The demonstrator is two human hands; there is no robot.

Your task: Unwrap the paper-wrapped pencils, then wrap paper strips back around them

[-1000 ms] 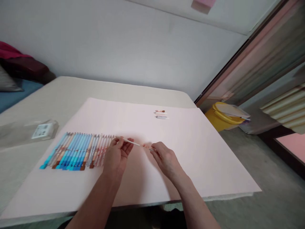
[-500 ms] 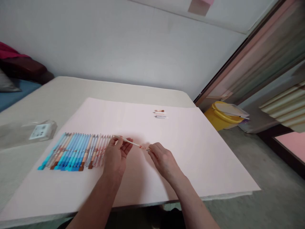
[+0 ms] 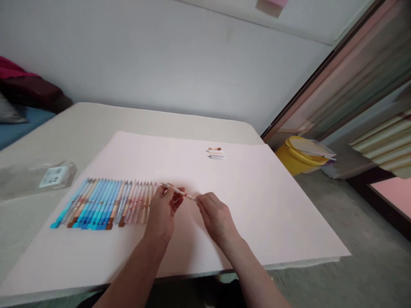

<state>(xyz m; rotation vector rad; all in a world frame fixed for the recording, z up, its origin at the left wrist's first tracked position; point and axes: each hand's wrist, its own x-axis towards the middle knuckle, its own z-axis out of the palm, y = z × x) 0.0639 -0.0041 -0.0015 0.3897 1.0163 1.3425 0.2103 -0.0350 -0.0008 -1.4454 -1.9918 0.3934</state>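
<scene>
Between my two hands is a slim white and pink pen (image 3: 180,191), tilted with its pointed tip up and to the left. My left hand (image 3: 162,216) pinches it near the tip, thumb against fingers. My right hand (image 3: 217,216) grips its other end, which the fingers partly hide. Left of my left hand lies a row of several pens (image 3: 102,203), side by side with tips pointing away from me, in blue, brown, grey and pink. That hand covers part of the row's right end.
A pink sheet (image 3: 272,214) covers the near part of the table (image 3: 180,122). Farther back on it lie a short brown piece (image 3: 215,149) and a few thin pen parts (image 3: 216,157). A clear plastic bag (image 3: 28,182) lies left. A yellow bucket (image 3: 293,156) stands beyond the right edge.
The gap between my hands has narrowed. The thin white rod that showed between the pen's two parts is now covered, and the parts meet. My left hand has moved slightly right.
</scene>
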